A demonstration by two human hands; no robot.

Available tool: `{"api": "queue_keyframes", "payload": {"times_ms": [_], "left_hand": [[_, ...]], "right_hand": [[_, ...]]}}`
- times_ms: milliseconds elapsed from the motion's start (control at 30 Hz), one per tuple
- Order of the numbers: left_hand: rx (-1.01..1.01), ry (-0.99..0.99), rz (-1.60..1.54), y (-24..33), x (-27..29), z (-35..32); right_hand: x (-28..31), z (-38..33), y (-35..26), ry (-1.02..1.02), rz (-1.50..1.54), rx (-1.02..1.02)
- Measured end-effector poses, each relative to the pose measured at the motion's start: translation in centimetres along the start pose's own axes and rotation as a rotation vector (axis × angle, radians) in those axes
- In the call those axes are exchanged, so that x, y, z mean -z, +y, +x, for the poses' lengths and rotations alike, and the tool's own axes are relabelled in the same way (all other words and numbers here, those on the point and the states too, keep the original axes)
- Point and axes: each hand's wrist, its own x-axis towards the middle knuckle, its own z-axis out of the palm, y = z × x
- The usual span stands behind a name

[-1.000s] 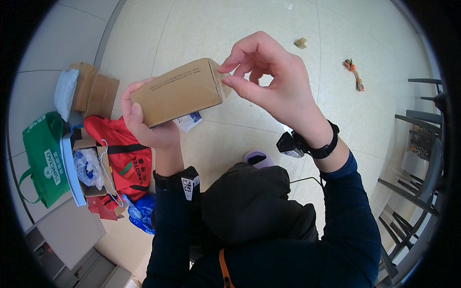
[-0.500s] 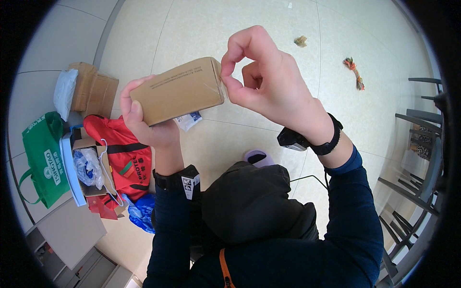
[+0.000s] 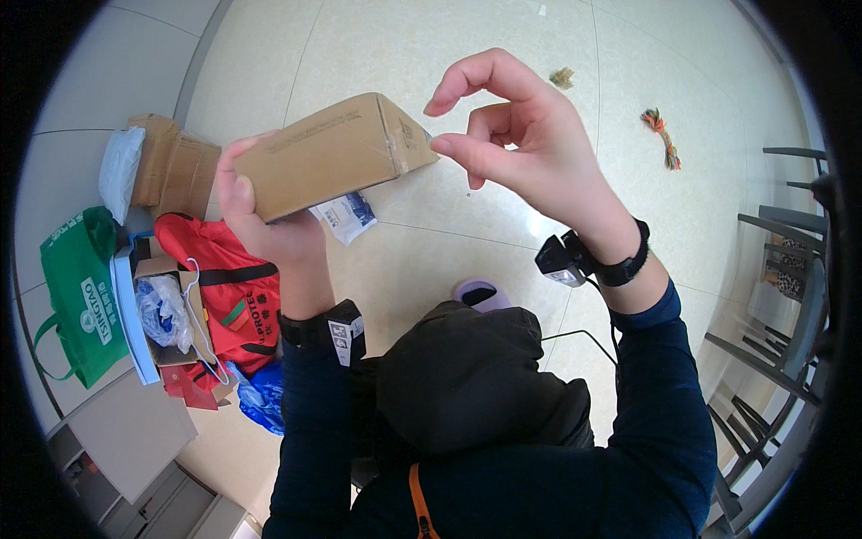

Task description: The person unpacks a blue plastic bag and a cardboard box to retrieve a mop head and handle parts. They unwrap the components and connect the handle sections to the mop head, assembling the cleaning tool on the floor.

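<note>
Left hand clamps cardboard box aloft | right hand beside its end, fingers curled apart | tiled floor below

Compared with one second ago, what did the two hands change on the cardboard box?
The right hand let go of the cardboard box end and lifted slightly away, fingers curled and open. The left hand keeps gripping the box at its other end, in the same place.

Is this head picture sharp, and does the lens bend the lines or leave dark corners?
Head view: the cardboard box in the left hand and the right hand look sharp, without motion blur. The floor tile joints curve toward the rim, and a black ring fills the corners. Light is soft and even, with only a faint sheen on the floor.
</note>
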Motion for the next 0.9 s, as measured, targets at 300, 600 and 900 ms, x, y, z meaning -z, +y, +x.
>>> {"api": "queue_keyframes", "payload": {"times_ms": [300, 600, 900], "left_hand": [[0.015, -0.024, -0.033, 0.1, -0.1, -0.3], [-0.016, -0.027, -0.023, 0.1, 0.0, -0.2], [-0.024, -0.045, -0.010, 0.0, -0.3, -0.7]], "right_hand": [[-1.5, 0.6, 1.0, -0.010, 0.201, 0.017], [-4.5, 0.1, 1.9, 0.073, 0.096, 0.126], [-3.5, -2.8, -1.1, -0.011, 0.424, -0.154]]}}
